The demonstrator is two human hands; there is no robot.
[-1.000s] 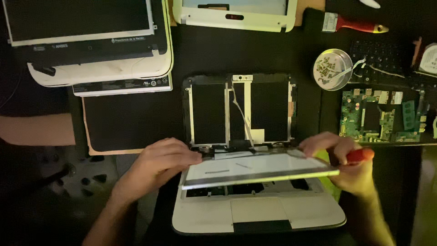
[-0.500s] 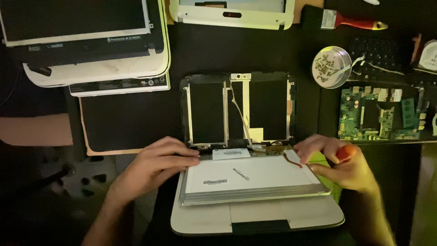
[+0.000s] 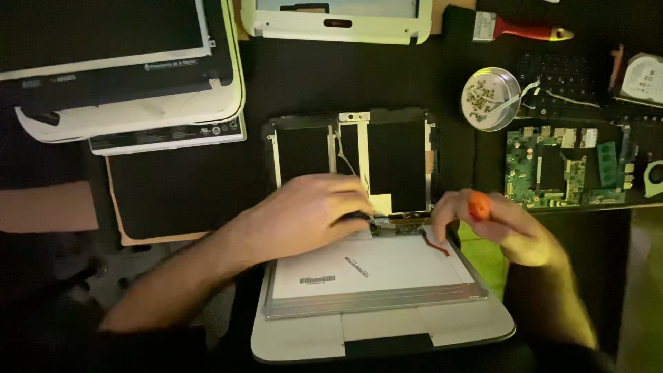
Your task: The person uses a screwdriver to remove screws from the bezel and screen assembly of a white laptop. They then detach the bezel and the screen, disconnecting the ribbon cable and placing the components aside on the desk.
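Note:
A small white laptop base (image 3: 387, 335) lies open in front of me, with its bare screen panel (image 3: 376, 273) lying face down on the keyboard area. Behind it the black lid back (image 3: 349, 155) lies flat with cables exposed. My left hand (image 3: 307, 211) rests at the hinge line, fingertips on the panel's top edge near the cable connector. My right hand (image 3: 507, 228) holds an orange-handled screwdriver (image 3: 478, 206) at the right hinge, beside a thin red cable (image 3: 436, 243).
Stacked laptop parts (image 3: 124, 76) sit at the far left, a white bezel (image 3: 342, 21) at the top. A round dish of screws (image 3: 490, 97), a green circuit board (image 3: 563, 166), a brush (image 3: 521, 29) and a keyboard (image 3: 563, 83) lie at the right.
The panel has been laid flat on the base. My left hand moved right to the hinge centre. My right hand shifted slightly toward the hinge with the screwdriver.

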